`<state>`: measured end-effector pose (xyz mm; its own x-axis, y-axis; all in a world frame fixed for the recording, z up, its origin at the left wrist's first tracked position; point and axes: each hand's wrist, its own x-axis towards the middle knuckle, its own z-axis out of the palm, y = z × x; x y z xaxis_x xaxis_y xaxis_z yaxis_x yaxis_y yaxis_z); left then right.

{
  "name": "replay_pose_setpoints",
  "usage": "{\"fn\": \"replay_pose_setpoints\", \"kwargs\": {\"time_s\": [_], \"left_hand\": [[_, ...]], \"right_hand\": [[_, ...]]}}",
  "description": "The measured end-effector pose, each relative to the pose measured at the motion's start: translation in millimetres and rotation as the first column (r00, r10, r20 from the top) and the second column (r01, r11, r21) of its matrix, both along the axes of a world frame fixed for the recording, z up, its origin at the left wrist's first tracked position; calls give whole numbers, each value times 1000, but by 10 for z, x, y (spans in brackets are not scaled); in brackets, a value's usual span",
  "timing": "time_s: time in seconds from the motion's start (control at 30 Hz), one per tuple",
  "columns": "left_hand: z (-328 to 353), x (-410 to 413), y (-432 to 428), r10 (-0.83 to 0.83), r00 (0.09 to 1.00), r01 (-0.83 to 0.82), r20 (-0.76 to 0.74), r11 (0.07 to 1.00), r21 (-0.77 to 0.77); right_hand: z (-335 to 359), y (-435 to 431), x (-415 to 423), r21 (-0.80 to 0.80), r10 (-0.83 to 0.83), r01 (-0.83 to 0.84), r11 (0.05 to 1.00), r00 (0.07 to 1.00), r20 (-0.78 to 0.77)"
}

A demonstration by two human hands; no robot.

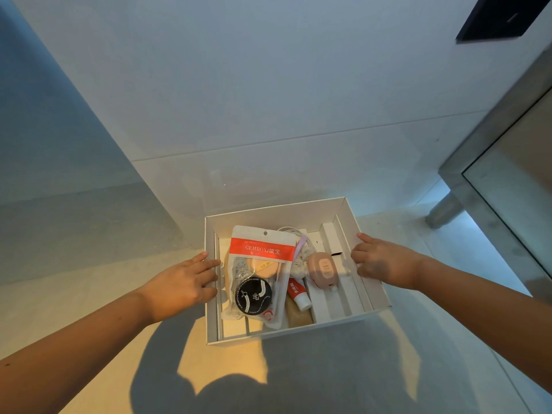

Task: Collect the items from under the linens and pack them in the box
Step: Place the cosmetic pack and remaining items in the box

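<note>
An open white cardboard box (210,324) sits on the pale floor below me. Inside lie a clear pouch with a red label (260,249), a round black compact (253,296), a small pink device (322,269), a white tube with a red label (298,294), a white cable (291,231) and a tan block (298,316). My left hand (182,282) rests flat against the box's left wall, fingers straight. My right hand (379,259) touches the right wall, fingers loosely bent over the rim.
White wall panels rise behind the box. A metal-framed glass table (490,162) with a round leg (442,210) stands to the right. A dark panel (504,16) shows at top right. My shadow falls on the floor in front.
</note>
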<state>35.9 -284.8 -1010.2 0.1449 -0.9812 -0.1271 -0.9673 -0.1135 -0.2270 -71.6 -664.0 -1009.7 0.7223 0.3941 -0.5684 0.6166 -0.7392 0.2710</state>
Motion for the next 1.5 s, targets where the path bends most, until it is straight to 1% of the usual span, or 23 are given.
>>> {"fn": "replay_pose_setpoints", "kwargs": {"time_s": [0.13,0.27,0.43,0.63,0.9,0.97,1.03,1.17,1.5], "left_hand": [[-28,12,43,-31,999,30,11,999,36],[-22,65,109,-70,997,66,31,991,116],[33,130,56,-166,986,156,31,967,201],[71,164,25,-208,978,195,14,937,291],[109,219,-48,-229,972,236,-60,930,283],[100,224,-52,-223,974,227,-50,922,315],[91,228,-61,-226,974,219,-24,909,356],[57,224,-63,-230,973,212,-6,889,406],[20,205,-89,-205,978,197,-21,899,392]], "right_hand": [[1,42,-35,-49,24,-26,998,999,-33],[-47,51,-85,-93,91,-97,991,994,-62],[-68,37,29,-84,163,-170,982,983,-84],[-35,-75,138,12,178,-177,984,980,-91],[-26,-116,201,-4,221,-222,975,970,-97],[-24,-129,196,-11,221,-223,975,968,-120],[-4,-124,202,-34,253,-261,965,956,-145],[15,-124,199,-64,306,-318,946,940,-148],[-19,-97,183,-61,280,-292,954,948,-153]]}}
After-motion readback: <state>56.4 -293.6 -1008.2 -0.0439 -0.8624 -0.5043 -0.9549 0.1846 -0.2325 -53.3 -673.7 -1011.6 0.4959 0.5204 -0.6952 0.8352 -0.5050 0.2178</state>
